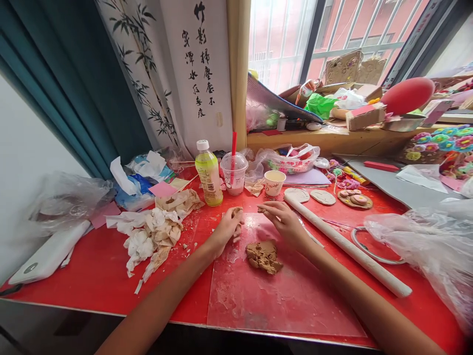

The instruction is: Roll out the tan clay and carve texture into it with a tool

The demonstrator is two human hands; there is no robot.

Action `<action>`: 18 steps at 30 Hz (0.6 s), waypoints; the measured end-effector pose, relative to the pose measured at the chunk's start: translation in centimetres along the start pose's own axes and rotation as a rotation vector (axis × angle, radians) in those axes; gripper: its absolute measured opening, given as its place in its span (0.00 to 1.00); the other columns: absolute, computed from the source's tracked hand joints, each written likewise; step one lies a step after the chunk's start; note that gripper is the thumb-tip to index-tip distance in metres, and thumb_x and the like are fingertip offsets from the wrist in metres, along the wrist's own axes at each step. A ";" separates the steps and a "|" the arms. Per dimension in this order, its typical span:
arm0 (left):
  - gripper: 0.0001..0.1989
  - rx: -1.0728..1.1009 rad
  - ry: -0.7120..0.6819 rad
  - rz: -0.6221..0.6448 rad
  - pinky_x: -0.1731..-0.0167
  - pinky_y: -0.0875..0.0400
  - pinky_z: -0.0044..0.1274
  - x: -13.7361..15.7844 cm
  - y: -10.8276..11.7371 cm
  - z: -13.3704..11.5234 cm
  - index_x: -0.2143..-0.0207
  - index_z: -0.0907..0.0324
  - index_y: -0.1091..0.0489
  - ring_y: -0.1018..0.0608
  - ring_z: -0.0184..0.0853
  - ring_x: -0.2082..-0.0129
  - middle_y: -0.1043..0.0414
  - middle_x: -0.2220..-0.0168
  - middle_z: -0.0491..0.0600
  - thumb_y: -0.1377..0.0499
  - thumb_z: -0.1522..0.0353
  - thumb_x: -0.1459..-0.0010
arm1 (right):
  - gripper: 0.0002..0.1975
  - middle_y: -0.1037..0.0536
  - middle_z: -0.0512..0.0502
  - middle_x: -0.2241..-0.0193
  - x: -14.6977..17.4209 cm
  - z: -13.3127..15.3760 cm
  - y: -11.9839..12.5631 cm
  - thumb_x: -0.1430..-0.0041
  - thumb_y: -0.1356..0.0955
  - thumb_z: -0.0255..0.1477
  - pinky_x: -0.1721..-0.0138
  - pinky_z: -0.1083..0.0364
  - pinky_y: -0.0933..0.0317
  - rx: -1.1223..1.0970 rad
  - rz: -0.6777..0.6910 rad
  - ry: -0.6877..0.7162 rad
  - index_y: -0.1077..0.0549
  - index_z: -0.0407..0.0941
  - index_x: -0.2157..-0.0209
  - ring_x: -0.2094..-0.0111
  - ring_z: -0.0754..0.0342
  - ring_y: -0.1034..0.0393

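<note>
My left hand (228, 229) has its fingers curled round a small piece of brown clay (237, 212), above the far part of a clear board (303, 301). To its right, my right hand (286, 224) is raised with fingers bent and tips close together; a tiny brownish bit seems to be between them, too small to name. Between and nearer than both hands, a rough lump of brown clay (263, 256) lies on the board, its surface cracked and torn. Neither hand touches this lump.
Crumpled tissues (155, 231) lie left. Behind stand a drink bottle (209, 175), a plastic cup (234, 175) with a red straw and a paper cup (274, 183). Right are a long rolling pin (351, 246), flat pale clay discs (322, 197) and a plastic bag (417, 241).
</note>
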State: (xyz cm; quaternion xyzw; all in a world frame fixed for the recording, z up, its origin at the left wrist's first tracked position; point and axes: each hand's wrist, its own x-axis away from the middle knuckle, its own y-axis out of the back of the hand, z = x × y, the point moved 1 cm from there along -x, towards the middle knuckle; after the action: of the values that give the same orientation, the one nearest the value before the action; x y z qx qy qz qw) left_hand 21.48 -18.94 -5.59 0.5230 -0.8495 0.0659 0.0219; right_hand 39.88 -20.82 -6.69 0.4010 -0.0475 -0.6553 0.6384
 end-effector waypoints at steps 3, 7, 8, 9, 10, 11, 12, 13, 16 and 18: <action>0.12 -0.035 -0.039 -0.007 0.91 0.49 0.15 0.0 0.1 -0.1 0.67 0.59 0.46 0.47 0.19 0.89 0.42 0.76 0.39 0.50 0.59 0.42 | 0.18 0.25 0.41 0.64 0.0 1.2 0.4 0.38 0.43 0.36 0.67 0.51 0.33 -0.144 0.000 -0.068 0.30 0.42 0.55 0.68 0.53 0.30; 0.13 -0.107 -0.051 0.027 0.91 0.50 0.15 -0.2 0.1 0.2 0.65 0.60 0.43 0.44 0.20 0.88 0.37 0.72 0.43 0.51 0.59 0.42 | 0.16 0.26 0.44 0.68 0.4 2.3 -0.1 0.39 0.43 0.37 0.75 0.57 0.35 -0.301 0.065 -0.122 0.31 0.42 0.63 0.73 0.57 0.31; 0.12 -0.127 -0.047 0.040 0.91 0.51 0.15 -0.1 0.1 0.3 0.65 0.60 0.42 0.44 0.20 0.88 0.37 0.73 0.43 0.50 0.60 0.43 | 0.15 0.26 0.44 0.68 0.5 2.4 -0.3 0.39 0.42 0.37 0.74 0.57 0.35 -0.324 0.077 -0.131 0.31 0.42 0.64 0.73 0.57 0.32; 0.12 -0.145 -0.043 0.050 0.92 0.52 0.15 -0.1 0.0 0.3 0.65 0.60 0.42 0.44 0.20 0.89 0.38 0.74 0.43 0.49 0.60 0.44 | 0.15 0.27 0.45 0.68 0.5 2.5 -0.4 0.39 0.42 0.37 0.74 0.57 0.35 -0.341 0.087 -0.140 0.31 0.42 0.65 0.73 0.58 0.32; 0.11 -0.161 -0.039 0.054 0.92 0.53 0.16 -0.1 0.0 0.4 0.66 0.60 0.42 0.45 0.20 0.89 0.39 0.75 0.42 0.49 0.61 0.44 | 0.14 0.27 0.45 0.69 0.6 2.6 -0.6 0.39 0.42 0.37 0.73 0.57 0.36 -0.353 0.096 -0.148 0.32 0.42 0.66 0.73 0.58 0.32; 0.10 -0.176 -0.036 0.054 0.92 0.54 0.16 0.0 0.0 0.4 0.66 0.60 0.42 0.47 0.20 0.89 0.41 0.76 0.41 0.50 0.61 0.43 | 0.14 0.27 0.46 0.69 0.7 2.7 -0.7 0.39 0.42 0.37 0.73 0.57 0.36 -0.360 0.104 -0.155 0.32 0.42 0.66 0.74 0.59 0.33; 0.10 -0.192 -0.034 0.050 0.91 0.56 0.16 0.0 0.0 0.4 0.67 0.60 0.42 0.48 0.20 0.90 0.43 0.78 0.40 0.51 0.61 0.43 | 0.14 0.27 0.46 0.69 0.7 2.7 -0.7 0.39 0.42 0.37 0.72 0.57 0.36 -0.365 0.111 -0.162 0.32 0.42 0.66 0.74 0.59 0.33; 0.10 -0.211 -0.035 0.042 0.90 0.56 0.16 0.1 0.0 0.4 0.68 0.60 0.42 0.50 0.20 0.89 0.45 0.79 0.39 0.52 0.61 0.42 | 0.14 0.28 0.46 0.69 0.7 2.8 -0.8 0.39 0.42 0.37 0.72 0.58 0.37 -0.366 0.116 -0.167 0.32 0.42 0.66 0.74 0.59 0.34; 0.12 -0.281 -0.068 -0.002 0.87 0.57 0.16 0.0 0.3 0.5 0.71 0.61 0.40 0.50 0.21 0.87 0.48 0.81 0.39 0.52 0.62 0.42 | 0.15 0.28 0.47 0.69 0.8 3.0 -0.8 0.39 0.43 0.37 0.72 0.58 0.37 -0.360 0.127 -0.177 0.32 0.42 0.66 0.75 0.60 0.34; 0.13 -0.325 -0.105 -0.031 0.85 0.54 0.17 -0.1 0.5 0.8 0.73 0.62 0.39 0.47 0.22 0.85 0.46 0.80 0.41 0.51 0.62 0.42 | 0.15 0.28 0.47 0.69 0.8 2.9 -0.9 0.38 0.43 0.38 0.72 0.58 0.37 -0.341 0.130 -0.181 0.33 0.42 0.65 0.76 0.60 0.34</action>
State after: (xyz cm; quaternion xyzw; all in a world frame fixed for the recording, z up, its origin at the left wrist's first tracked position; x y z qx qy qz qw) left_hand 21.12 -18.72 -6.40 0.5284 -0.8407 -0.1000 0.0629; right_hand 37.58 -22.71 -5.60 0.2230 -0.0187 -0.6446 0.7310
